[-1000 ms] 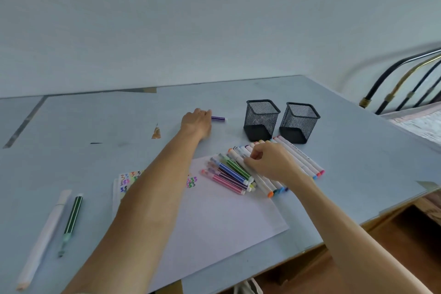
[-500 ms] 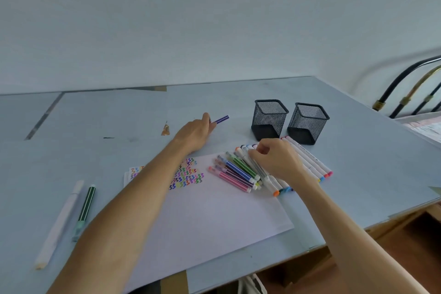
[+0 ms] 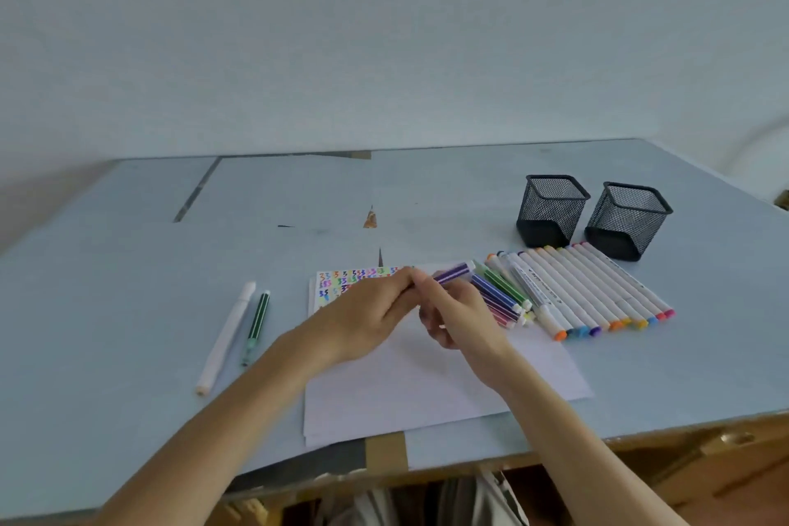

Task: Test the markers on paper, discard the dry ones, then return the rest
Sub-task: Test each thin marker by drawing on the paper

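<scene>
A purple marker [image 3: 453, 272] is held over the white paper [image 3: 431, 389]. My left hand [image 3: 367, 318] pinches its left end, and my right hand [image 3: 459, 314] grips its barrel just beside that. Coloured test scribbles [image 3: 341, 282] fill the paper's far left corner. Several thin markers [image 3: 501, 297] lie on the paper's right part, and a row of thicker white markers [image 3: 585, 290] lies next to them. Two empty black mesh holders, one [image 3: 550, 209] left of the other [image 3: 625, 220], stand behind the rows.
A white marker [image 3: 226, 337] and a green striped marker [image 3: 255, 327] lie apart at the left of the table [image 3: 128, 290]. The table's front edge runs close below the paper, with brown tape [image 3: 386, 453] on it.
My left hand has brought the purple marker from the far middle of the table back over the paper. My right hand has left the marker rows and taken hold of it too.
</scene>
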